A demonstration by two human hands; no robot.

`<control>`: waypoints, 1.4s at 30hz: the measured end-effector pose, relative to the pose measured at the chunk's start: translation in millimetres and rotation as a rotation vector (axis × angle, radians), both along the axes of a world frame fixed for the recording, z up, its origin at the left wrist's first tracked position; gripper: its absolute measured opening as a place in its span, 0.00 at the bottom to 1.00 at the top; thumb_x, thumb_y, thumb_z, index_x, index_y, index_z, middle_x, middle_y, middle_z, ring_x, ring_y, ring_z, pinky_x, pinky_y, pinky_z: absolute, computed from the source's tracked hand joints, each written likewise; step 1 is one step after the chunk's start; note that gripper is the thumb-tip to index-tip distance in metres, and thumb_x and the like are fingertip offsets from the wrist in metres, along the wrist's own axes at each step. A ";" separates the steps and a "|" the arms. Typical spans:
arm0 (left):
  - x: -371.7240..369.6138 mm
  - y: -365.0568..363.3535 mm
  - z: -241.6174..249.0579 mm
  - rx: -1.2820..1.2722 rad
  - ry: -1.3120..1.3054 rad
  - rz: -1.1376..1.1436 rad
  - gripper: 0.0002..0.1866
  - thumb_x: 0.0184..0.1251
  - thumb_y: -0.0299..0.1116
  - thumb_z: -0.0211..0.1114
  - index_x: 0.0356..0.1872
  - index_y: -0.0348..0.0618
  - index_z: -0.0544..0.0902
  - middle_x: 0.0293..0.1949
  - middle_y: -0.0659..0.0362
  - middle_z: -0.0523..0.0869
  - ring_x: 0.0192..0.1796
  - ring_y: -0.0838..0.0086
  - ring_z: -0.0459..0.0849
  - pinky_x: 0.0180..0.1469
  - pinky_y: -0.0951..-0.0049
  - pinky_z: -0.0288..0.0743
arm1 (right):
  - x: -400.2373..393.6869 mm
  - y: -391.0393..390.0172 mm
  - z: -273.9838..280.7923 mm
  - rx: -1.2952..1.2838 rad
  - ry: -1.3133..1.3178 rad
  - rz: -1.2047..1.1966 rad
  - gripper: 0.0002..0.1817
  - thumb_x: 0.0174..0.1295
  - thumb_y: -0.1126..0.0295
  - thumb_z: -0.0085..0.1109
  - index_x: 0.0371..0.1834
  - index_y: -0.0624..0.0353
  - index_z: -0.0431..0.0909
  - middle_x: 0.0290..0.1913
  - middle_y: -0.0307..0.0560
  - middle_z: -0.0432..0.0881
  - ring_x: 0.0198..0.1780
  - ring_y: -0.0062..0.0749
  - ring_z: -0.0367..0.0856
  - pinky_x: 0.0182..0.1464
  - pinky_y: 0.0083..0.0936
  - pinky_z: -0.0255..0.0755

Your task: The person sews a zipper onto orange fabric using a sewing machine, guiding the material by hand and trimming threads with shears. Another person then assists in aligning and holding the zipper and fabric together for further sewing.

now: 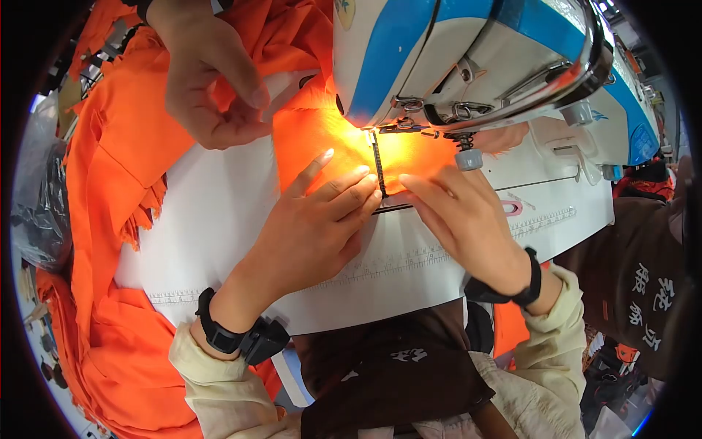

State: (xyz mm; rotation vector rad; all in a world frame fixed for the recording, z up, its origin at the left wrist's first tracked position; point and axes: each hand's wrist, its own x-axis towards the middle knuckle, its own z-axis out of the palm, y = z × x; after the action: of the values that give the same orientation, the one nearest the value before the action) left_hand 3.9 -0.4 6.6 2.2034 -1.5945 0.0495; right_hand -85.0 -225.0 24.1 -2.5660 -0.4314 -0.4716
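Under the lit needle area of a blue and white sewing machine [409, 66] lies an orange fabric piece [307, 139] with a dark zipper-like strip [378, 162] running down it. Spread flat, my left hand [314, 219] presses on the fabric just left of the strip, its fingertips close to the strip's lower end. On the other side, my right hand [464, 219] has its fingertips at the fabric's lower edge, right of the strip; whether they pinch the cloth is hidden.
Another person's hand [212, 80] hovers at the upper left, near the fabric. Heaped orange cloth [121, 168] covers the left side. A ruler scale [409, 260] runs along the white table [212, 256]. A pink-rimmed object [512, 208] lies right of my right hand.
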 end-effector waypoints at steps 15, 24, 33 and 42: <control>-3.2 3.1 10.7 0.028 -0.078 0.028 0.24 0.61 0.35 0.71 0.59 0.46 0.85 0.63 0.65 0.84 0.62 0.69 0.79 0.63 0.59 0.69 | -52.0 72.2 -7.4 -0.257 0.424 -0.400 0.35 0.72 0.52 0.62 0.79 0.51 0.66 0.12 0.39 0.70 0.10 0.37 0.70 0.16 0.34 0.61; -2.2 5.1 11.6 0.081 -0.120 0.000 0.26 0.61 0.35 0.70 0.62 0.43 0.84 0.65 0.62 0.83 0.61 0.65 0.78 0.64 0.58 0.69 | -53.5 74.2 -8.2 -0.206 0.409 -0.421 0.35 0.71 0.50 0.61 0.79 0.51 0.68 0.13 0.41 0.72 0.12 0.38 0.73 0.17 0.35 0.62; -3.6 6.4 8.4 0.061 -0.121 -0.023 0.24 0.61 0.35 0.69 0.60 0.40 0.84 0.62 0.61 0.83 0.60 0.64 0.78 0.64 0.57 0.69 | -51.2 73.6 -4.0 -0.171 0.467 -0.446 0.36 0.72 0.49 0.60 0.79 0.54 0.66 0.15 0.43 0.75 0.13 0.40 0.75 0.18 0.36 0.65; -4.4 5.2 9.6 0.051 -0.114 -0.025 0.24 0.61 0.33 0.69 0.59 0.38 0.84 0.61 0.60 0.83 0.59 0.64 0.78 0.63 0.58 0.69 | -50.7 71.2 -11.1 -0.181 0.395 -0.458 0.36 0.71 0.46 0.59 0.78 0.51 0.68 0.14 0.40 0.74 0.13 0.36 0.76 0.16 0.33 0.67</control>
State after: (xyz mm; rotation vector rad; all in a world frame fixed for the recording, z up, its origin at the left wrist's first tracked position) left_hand -0.5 4.8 16.2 2.2548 -1.7015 0.1305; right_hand -135.7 -153.8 13.0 -2.8434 0.2714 -0.0663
